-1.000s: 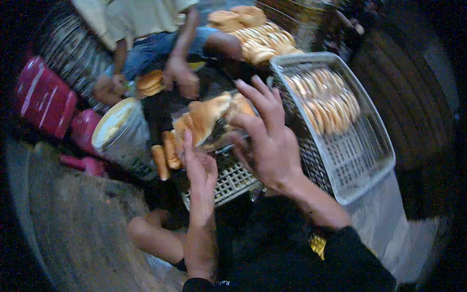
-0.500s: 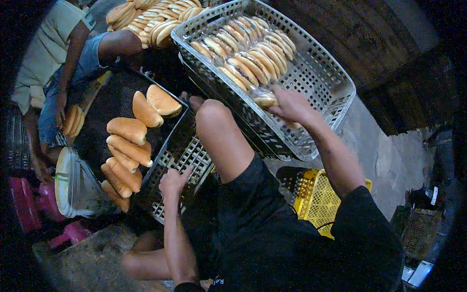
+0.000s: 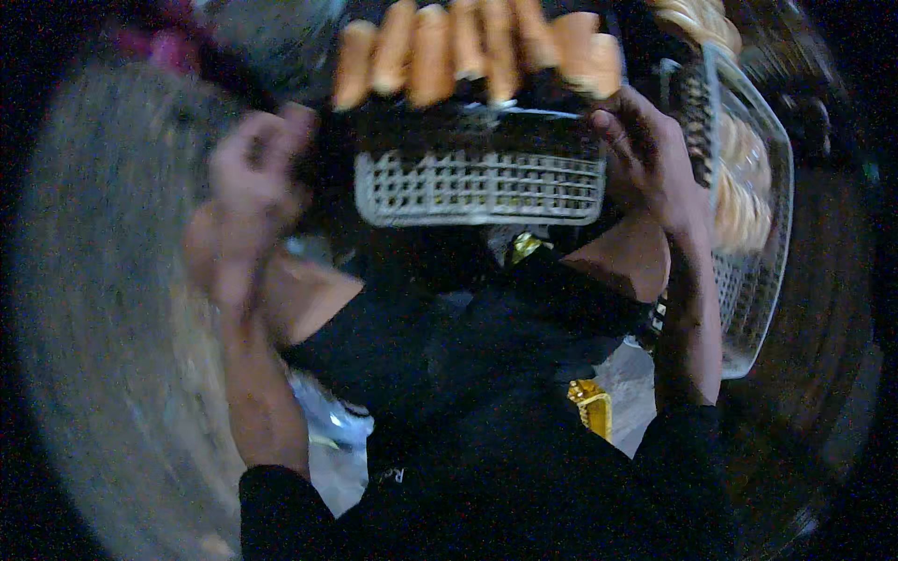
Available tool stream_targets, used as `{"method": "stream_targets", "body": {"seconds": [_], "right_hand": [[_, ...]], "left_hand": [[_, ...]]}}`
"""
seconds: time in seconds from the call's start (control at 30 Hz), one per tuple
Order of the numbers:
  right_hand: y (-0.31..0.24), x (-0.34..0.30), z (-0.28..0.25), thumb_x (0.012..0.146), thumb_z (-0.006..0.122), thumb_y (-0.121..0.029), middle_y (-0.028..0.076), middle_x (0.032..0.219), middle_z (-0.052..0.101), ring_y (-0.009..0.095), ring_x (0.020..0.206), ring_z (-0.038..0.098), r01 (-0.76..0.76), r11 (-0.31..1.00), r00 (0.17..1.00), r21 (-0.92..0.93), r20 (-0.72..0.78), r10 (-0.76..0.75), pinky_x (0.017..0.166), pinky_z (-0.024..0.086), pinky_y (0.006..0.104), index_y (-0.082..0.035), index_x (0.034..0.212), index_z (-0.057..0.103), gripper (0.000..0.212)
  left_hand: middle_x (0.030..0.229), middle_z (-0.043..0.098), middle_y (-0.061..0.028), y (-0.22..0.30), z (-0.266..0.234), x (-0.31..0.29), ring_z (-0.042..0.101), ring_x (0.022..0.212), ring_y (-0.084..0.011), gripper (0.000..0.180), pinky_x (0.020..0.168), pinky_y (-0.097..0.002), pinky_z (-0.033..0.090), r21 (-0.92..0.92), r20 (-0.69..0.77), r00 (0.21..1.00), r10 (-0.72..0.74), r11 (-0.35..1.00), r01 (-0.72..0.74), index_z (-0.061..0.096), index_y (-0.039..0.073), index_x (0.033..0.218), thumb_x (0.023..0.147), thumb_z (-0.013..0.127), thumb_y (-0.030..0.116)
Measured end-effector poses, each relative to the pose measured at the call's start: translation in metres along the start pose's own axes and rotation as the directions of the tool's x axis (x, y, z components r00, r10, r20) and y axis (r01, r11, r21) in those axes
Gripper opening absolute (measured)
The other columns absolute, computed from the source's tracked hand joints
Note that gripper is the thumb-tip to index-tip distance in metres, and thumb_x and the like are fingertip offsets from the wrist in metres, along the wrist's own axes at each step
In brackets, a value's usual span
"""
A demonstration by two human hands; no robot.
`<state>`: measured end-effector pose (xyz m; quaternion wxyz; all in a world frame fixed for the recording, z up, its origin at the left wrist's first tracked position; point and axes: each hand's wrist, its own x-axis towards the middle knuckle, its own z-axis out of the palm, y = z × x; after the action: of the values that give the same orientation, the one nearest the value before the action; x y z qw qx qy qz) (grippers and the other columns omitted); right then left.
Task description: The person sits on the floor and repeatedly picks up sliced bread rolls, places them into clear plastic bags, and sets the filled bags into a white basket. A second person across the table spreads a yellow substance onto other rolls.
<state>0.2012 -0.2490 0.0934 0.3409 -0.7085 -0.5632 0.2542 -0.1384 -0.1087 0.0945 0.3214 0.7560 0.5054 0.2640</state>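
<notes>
Several golden-brown bread rolls (image 3: 430,56) lie in a row on a dark tray (image 3: 468,126) in front of me. Close to the right end of that row is my right hand (image 3: 650,154), thumb and fingers apart, with nothing visible in its grasp. My left hand (image 3: 262,164) is raised left of the tray; motion smears its fingers, so its grip is unclear. Under the tray's near edge, between my knees, shows a pale lattice crate (image 3: 482,222). The whole picture is blurred.
At the right stands a large grey plastic crate (image 3: 781,280) holding bagged bread (image 3: 744,187). More bread (image 3: 702,21) shows beyond it. A yellow crate (image 3: 597,416) sits low behind my right leg. Pink objects (image 3: 164,47) lie at the far left.
The view has swung left, so the tray now lies straight ahead. My right hand has left the grey crate and the bagged bread it held, coming beside the rolls. My left hand has risen.
</notes>
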Motion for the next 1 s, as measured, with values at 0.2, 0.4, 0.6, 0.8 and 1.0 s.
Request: {"method": "stream_targets", "body": {"seconds": [0.2, 0.4, 0.6, 0.8, 1.0], "right_hand": [[-0.026, -0.003, 0.051, 0.093, 0.059, -0.03, 0.017, 0.094, 0.067, 0.024, 0.087, 0.064, 0.041, 0.994, 0.804, -0.105, 0.595, 0.03, 0.079, 0.05, 0.0381, -0.001, 0.104, 0.06, 0.031], [-0.007, -0.01, 0.11, 0.089, 0.063, -0.035, 0.021, 0.106, 0.066, 0.032, 0.101, 0.063, 0.052, 0.879, 0.3, -0.475, 0.847, 0.439, 0.088, 0.049, 0.0421, 0.001, 0.123, 0.053, 0.05], [0.038, -0.02, 0.143, 0.089, 0.063, -0.033, 0.021, 0.105, 0.066, 0.032, 0.1, 0.063, -0.108, 0.886, 0.593, -0.451, 0.686, 0.422, 0.087, 0.048, 0.0418, 0.001, 0.123, 0.053, 0.049], [0.1, 0.019, 0.234, 0.089, 0.062, -0.032, 0.021, 0.105, 0.066, 0.031, 0.099, 0.063, -0.181, 0.843, 0.733, -0.506, 0.502, 0.459, 0.086, 0.048, 0.0415, 0.001, 0.123, 0.053, 0.047], [0.13, 0.03, 0.294, 0.089, 0.062, -0.03, 0.021, 0.104, 0.066, 0.03, 0.098, 0.063, -0.161, 0.812, 0.719, -0.561, 0.497, 0.486, 0.085, 0.048, 0.0412, 0.0, 0.123, 0.053, 0.046]], "left_hand": [[0.092, 0.057, -0.0049, -0.072, -0.119, -0.121, 0.05, 0.08, -0.0129, 0.041, 0.068, -0.0281, 0.039, -0.641, -0.454, 0.752, -0.477, 0.762, 0.096, 0.059, 0.004, 0.108, 0.095, 0.049, 0.041], [0.126, 0.054, -0.0154, -0.121, -0.003, -0.213, 0.054, 0.109, -0.0274, 0.061, 0.093, -0.0405, 0.043, -0.415, -0.018, 0.845, -0.534, 0.773, 0.48, 0.043, -0.001, 0.133, 0.087, 0.059, 0.035], [0.14, 0.043, -0.0201, -0.07, 0.029, -0.194, 0.043, 0.128, -0.0336, 0.074, 0.108, -0.0406, 0.031, -0.339, 0.382, 0.737, -0.558, 0.657, 0.673, 0.031, -0.004, 0.142, 0.089, 0.057, 0.041], [0.152, 0.021, -0.0205, -0.214, 0.073, -0.34, 0.026, 0.14, -0.0304, 0.061, 0.113, -0.0496, 0.023, 0.184, 0.083, 0.898, -0.432, 0.892, 0.412, 0.017, 0.004, 0.148, 0.101, 0.035, 0.037], [0.148, 0.029, -0.0217, -0.145, 0.039, -0.365, 0.03, 0.137, -0.0343, 0.056, 0.114, -0.048, 0.02, 0.061, 0.15, 0.549, -0.823, 0.561, 0.825, 0.025, -0.001, 0.143, 0.097, 0.042, 0.026]]}}
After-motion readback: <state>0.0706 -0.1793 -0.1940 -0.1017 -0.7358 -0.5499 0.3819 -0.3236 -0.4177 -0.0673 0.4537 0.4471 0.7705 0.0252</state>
